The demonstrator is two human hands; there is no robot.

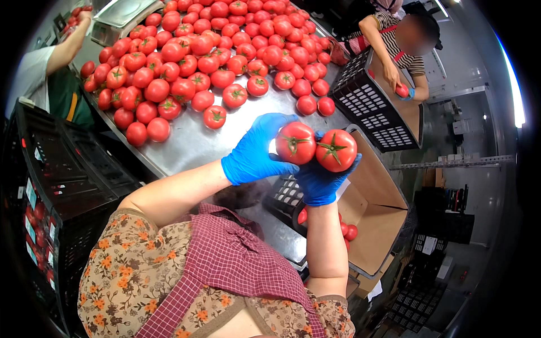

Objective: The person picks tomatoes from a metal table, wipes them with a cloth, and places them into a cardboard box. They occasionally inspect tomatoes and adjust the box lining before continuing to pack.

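My left hand (260, 150), in a blue glove, curves around a red tomato (296, 143) with a green calyx, fingers above it and thumb below. My right hand (323, 181), gloved too, cups a second red tomato (337, 151) from beneath. The two tomatoes sit side by side, calyxes facing up, almost touching. Both are held above the near edge of a steel table (198, 143). Under my right forearm stands a black plastic crate (287, 194) lined with brown cardboard (372, 224), with several tomatoes (350, 232) inside, partly hidden by the arm.
A large heap of tomatoes (203, 63) covers the table's far part. A scale (122, 19) stands at the far left. Another person (380, 42) handles a tomato over a lined crate (376, 101); a second person's arm (67, 50) shows at left. Stacked black crates (76, 169) stand left.
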